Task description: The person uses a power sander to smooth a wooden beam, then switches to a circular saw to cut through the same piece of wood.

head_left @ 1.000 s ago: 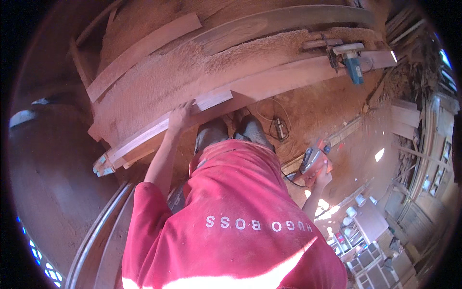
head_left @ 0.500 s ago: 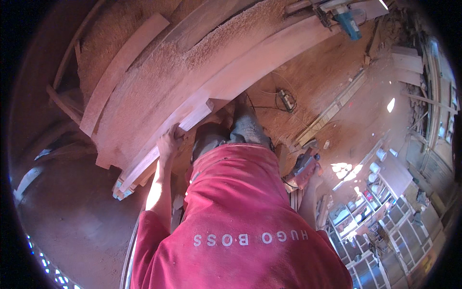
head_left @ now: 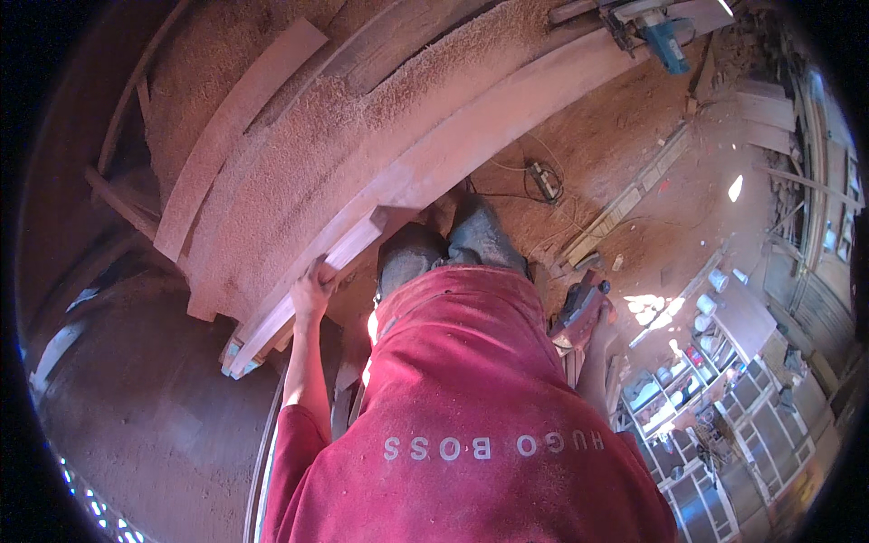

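My left hand (head_left: 312, 288) is closed around a long, pale wooden piece (head_left: 356, 239) at the near edge of the workbench (head_left: 412, 174). The piece has one squared end and lies along the edge of the bench. Low at my right side, my right hand (head_left: 601, 324) grips a red electric planer (head_left: 579, 312), held away from the wood. Its underside and part of the grip are hidden.
Sawdust coats the bench, where a curved board (head_left: 231, 136) lies. A blue power tool (head_left: 667, 45) rests at its far right end. On the floor are a power strip with cords (head_left: 545, 181), a long timber (head_left: 625, 199) and white frames (head_left: 706, 489).
My left hand and the wooden piece have slid a little left and nearer along the bench edge. The planer is still in my right hand, slightly farther right. The whole view has shifted slightly.
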Tool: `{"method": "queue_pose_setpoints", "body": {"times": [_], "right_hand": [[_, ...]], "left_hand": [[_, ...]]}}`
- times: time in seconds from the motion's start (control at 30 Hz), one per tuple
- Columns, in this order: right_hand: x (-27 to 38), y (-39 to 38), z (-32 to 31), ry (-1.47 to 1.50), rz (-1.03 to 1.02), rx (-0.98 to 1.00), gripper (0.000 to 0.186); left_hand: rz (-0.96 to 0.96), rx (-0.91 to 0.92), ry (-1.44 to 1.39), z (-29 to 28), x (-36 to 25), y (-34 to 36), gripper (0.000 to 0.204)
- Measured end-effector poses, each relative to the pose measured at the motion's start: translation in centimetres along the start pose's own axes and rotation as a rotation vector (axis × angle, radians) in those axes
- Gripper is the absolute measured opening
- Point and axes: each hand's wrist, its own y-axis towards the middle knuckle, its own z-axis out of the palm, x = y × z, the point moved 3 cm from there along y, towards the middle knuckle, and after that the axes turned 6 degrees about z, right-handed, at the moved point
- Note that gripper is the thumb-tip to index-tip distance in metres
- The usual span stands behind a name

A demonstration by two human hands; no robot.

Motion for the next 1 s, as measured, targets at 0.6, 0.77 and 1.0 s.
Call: {"method": "queue_pose_setpoints", "body": {"times": [0.6, 0.77, 1.0], "right_hand": [[26.6, -9.5, -10.5, 0.37, -0.986, 0.213, 0.028], [38.2, -11.6, -11.3, -0.037, -1.367, 0.274, 0.038], [55.5, -12.2, -5.6, -0.452, -1.846, 0.485, 0.031]], "left_hand": [[-0.165, -0.335, 0.147, -0.7, -1.2, -5.2, 0.078], [-0.154, -0.541, 0.171, 2.8, -6.9, -6.0, 0.067], [-0.426, -0.486, 0.165, 10.8, -15.3, -3.7, 0.04]]}}
